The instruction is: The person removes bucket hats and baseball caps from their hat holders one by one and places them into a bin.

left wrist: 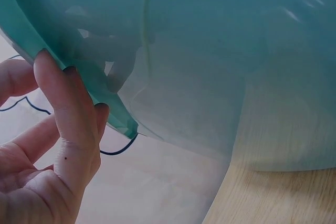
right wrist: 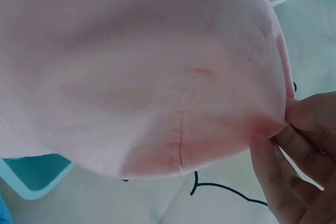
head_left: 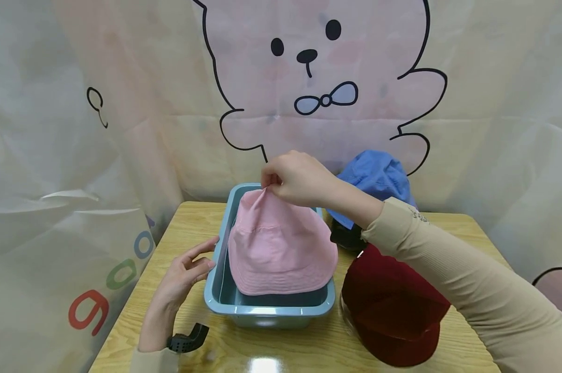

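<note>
One pink bucket hat [head_left: 281, 254] at the mouth of one blue basin [head_left: 281, 311], nearer the worktop's [head_left: 197, 220] left edge; resting on basin floor or not, can't tell. Right hand [head_left: 299, 178] pinches its crown. Left hand [head_left: 180, 277]: fingers loosely extended, touching basin's left rim. Progress, judged: mid-handling, release not done; going in or out unclear. Others outside the basin, neither hand holding them: one blue hat [head_left: 374, 173] by back edge, one dark red cap [head_left: 392, 311] toward front right corner, one black item [head_left: 346, 237], maybe a cap, below blue.
</note>
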Available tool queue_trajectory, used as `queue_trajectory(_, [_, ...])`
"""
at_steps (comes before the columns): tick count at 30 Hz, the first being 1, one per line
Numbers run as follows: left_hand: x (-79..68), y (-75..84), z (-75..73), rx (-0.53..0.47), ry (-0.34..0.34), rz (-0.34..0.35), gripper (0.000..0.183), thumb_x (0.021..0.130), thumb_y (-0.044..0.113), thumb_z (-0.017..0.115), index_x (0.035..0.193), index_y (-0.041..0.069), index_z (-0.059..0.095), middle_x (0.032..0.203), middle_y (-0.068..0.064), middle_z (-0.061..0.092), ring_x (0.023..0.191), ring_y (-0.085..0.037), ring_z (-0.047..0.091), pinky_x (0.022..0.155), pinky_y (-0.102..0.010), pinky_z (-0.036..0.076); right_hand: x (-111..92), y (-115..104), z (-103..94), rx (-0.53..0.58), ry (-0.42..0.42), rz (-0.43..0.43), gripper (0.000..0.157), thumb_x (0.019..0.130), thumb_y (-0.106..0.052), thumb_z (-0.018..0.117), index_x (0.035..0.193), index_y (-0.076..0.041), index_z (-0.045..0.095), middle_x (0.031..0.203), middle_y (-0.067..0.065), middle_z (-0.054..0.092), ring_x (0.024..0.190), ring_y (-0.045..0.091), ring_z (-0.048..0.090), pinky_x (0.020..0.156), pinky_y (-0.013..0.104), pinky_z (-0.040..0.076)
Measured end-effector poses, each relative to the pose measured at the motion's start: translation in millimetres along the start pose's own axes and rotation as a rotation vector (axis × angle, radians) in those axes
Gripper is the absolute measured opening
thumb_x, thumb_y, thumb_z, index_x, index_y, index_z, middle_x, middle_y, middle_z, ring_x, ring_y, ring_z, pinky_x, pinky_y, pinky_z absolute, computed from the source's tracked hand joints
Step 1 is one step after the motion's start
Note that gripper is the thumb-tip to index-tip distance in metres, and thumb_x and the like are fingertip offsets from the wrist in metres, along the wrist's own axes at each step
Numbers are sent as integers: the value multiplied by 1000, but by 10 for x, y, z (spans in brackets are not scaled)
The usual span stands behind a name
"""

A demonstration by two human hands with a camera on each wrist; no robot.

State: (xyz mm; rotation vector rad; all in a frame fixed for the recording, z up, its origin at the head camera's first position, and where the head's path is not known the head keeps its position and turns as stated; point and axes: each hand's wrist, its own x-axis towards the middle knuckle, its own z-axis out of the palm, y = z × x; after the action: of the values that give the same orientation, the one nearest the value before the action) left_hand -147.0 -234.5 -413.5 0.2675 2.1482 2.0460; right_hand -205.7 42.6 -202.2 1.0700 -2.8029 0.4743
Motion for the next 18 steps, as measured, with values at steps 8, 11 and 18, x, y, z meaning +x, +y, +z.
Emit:
queue_trajectory(8, [6, 6, -5, -1, -10, 10, 53, 94, 9, 59, 144, 0, 41, 122, 2, 52, 88, -6, 65, 80, -26, 55, 143, -91, 161, -12, -17, -25, 21, 83, -3, 56, 77, -17, 70, 74, -5, 62, 77, 15, 55, 70, 28, 45])
queue_trajectory(11, [1, 7, 1, -3, -10, 12, 53, 94, 9, 59, 143, 0, 41, 122, 2, 51, 86, -5, 65, 79, -25, 55, 199, -135, 214, -4, -29, -40, 21, 83, -2, 56, 75, -17, 69, 72, -5, 60, 75, 14, 55, 67, 27, 44])
queue_trajectory(18, [1, -2, 20, -15, 3, 8, 52, 93, 8, 60, 142, 1, 44, 121, 2, 52, 86, -3, 64, 78, -24, 55, 271, -177, 297, 24, -49, -69, 22, 83, -2, 57, 76, -18, 70, 69, -6, 60, 70, 12, 55, 64, 24, 43])
